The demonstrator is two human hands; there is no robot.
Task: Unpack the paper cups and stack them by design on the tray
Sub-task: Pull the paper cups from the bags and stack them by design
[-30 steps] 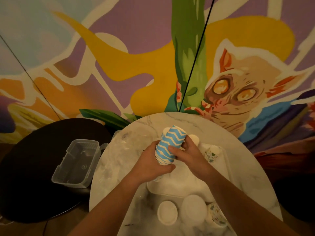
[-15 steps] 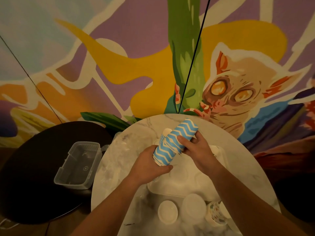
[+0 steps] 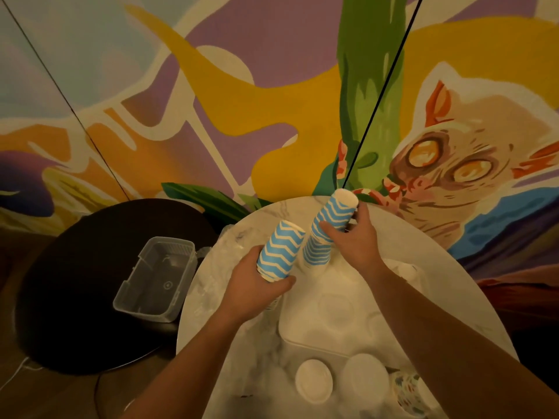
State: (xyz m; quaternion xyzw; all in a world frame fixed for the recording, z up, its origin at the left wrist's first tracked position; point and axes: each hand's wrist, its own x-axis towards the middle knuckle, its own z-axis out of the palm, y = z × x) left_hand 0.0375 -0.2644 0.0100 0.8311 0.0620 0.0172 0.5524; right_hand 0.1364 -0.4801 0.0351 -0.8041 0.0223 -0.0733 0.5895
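Note:
My left hand (image 3: pixel 257 290) grips an upside-down blue-and-white zigzag paper cup (image 3: pixel 279 251) above the table's left part. My right hand (image 3: pixel 354 240) holds a longer stack of the same zigzag cups (image 3: pixel 328 225), tilted, its base pointing up and away, and now apart from the left cup. Below both hands lies the white tray (image 3: pixel 302 337) on the round marble table (image 3: pixel 438 267). At the near edge stand two upside-down white cups (image 3: pixel 314 381) (image 3: pixel 366 378) and a cup with a multicoloured print (image 3: pixel 406 391).
A clear plastic container (image 3: pixel 157 278) sits on a dark round table (image 3: pixel 75 282) to the left. Crumpled clear wrapping (image 3: pixel 230 246) lies on the marble top's left side. A painted wall stands close behind the table.
The zigzag stack was held together in both hands. Now it has come apart: my right hand has drawn the longer part up and right, while my left hand keeps one cup.

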